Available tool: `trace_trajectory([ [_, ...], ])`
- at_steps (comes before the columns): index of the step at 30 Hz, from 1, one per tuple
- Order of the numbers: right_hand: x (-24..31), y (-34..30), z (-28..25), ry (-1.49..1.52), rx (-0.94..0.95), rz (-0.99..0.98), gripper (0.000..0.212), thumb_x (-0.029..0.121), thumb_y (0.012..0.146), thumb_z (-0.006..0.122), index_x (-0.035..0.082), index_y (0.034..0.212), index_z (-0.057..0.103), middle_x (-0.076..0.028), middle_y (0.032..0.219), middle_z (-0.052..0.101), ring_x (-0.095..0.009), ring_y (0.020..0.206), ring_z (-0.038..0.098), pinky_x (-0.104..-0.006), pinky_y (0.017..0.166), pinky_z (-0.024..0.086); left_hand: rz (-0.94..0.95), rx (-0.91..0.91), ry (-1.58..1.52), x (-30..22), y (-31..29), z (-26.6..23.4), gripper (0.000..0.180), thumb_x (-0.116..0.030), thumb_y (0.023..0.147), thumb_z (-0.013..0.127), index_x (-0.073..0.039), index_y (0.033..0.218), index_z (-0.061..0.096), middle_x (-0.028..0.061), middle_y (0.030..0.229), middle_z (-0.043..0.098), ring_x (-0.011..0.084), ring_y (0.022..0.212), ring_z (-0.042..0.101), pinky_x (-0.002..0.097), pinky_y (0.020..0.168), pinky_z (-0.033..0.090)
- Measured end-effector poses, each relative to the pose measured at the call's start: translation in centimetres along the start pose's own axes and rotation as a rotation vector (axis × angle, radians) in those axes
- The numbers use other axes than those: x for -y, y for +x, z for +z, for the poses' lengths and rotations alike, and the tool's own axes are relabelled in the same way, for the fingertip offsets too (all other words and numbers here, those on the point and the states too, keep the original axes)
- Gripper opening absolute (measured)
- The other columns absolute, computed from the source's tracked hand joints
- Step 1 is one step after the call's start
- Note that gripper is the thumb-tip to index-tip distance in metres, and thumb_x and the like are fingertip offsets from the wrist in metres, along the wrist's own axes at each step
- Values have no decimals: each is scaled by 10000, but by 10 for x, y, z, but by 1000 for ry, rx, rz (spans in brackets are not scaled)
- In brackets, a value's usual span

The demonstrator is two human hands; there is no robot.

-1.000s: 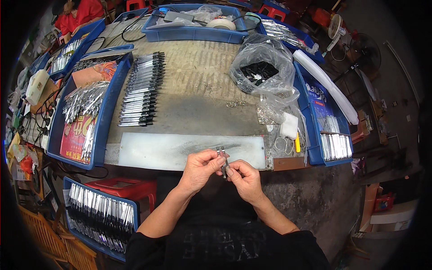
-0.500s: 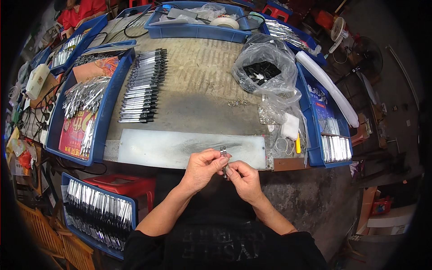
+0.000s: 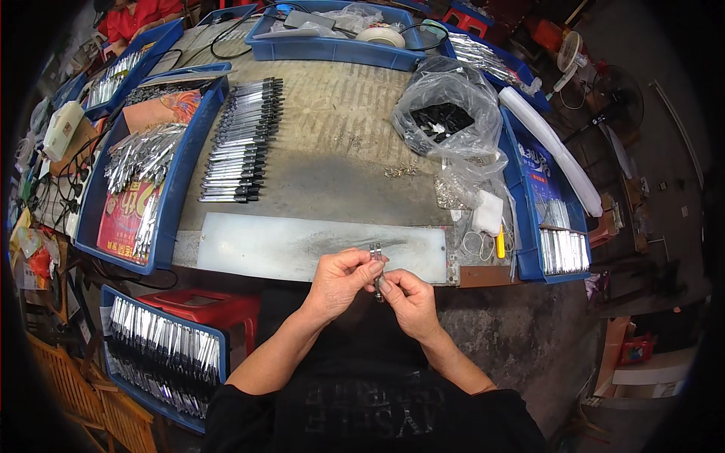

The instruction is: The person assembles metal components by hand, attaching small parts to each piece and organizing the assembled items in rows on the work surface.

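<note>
L hand (image 3: 337,281): qty 1. Thumb & fingers pinched on upper part of held pc (image 3: 377,250).

R hand (image 3: 410,302): qty 1. Thumb & fingers closed on lower part of same pc; just R of L hand.

Held pc: slim, silver & dk, lengthwise up/down in view, btwn both hands, nr edge of bench (image 3: 325,181). Fingers cover middle; exact kind & count unclear.

Strip (image 3: 264,241): wht, long, dk smudges; lies along nr edge of bench, just beyond hands.

Pen row (image 3: 238,143): silver/blk, side by side, on L half of bench, blk ends to R.

L tray (image 3: 187,174): blue; loose silver pens (image 3: 143,162) on printed sheets.

Bag (image 3: 483,83): clear plastic, open, on R half; blk parts (image 3: 442,121) inside.

Bits (image 3: 400,172): sm. metal heap on bench, nr bag.

Block (image 3: 487,211): wht, nr R edge of bench; yellow tool (image 3: 500,243) just below it.

R tray (image 3: 531,253): blue, w/ silver pens at nr end; wht roll (image 3: 551,147) across its outer side.

Far tray (image 3: 340,53): blue, w/ plastic wrap, cable & wht round item (image 3: 380,36).

Low tray (image 3: 223,343): blue, L of person, below bench level, w/ silver/blk pens in rows; beside red stool (image 3: 204,303).
</note>
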State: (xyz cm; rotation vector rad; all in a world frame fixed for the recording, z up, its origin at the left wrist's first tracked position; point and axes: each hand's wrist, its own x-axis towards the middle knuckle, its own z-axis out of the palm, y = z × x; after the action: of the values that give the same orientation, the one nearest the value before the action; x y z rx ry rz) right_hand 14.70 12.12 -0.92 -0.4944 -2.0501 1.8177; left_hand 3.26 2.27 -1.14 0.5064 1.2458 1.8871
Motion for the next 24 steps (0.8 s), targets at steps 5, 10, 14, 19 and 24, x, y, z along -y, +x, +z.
trace_trajectory([
  [5,-1,0,1,-11,-12,-2,132,106,864,563,-16,848,610,-26,731,598,-64,633,513,-207,562,424,2,6,17,2,0,-1,140,-82,836,598,49,871,631,69,826,583,85,630,534,202,571,466],
  [10,1,1,2,-31,-13,-6,120,90,860,564,-18,843,614,-30,738,605,-63,634,515,-208,563,424,-2,32,40,4,0,-3,192,-120,842,601,43,938,633,47,832,542,80,674,534,187,559,467],
  [14,-1,1,-1,-53,6,-17,109,79,856,567,-17,841,617,-40,734,606,-68,636,523,-212,560,425,3,13,65,2,0,-1,172,-99,837,601,57,905,632,51,779,556,85,629,535,195,565,462],
  [19,0,1,0,-66,-3,-9,112,79,856,564,-17,835,619,-45,729,606,-71,633,526,-215,559,426,14,28,78,4,1,-3,187,-114,839,602,51,922,633,48,793,544,80,644,531,188,554,461],
  [24,1,1,-1,-79,14,10,117,83,857,563,-15,836,624,-48,732,608,-72,637,531,-217,564,429,14,37,84,4,1,-3,198,-124,841,603,45,937,635,46,804,537,75,660,529,182,548,460],
])
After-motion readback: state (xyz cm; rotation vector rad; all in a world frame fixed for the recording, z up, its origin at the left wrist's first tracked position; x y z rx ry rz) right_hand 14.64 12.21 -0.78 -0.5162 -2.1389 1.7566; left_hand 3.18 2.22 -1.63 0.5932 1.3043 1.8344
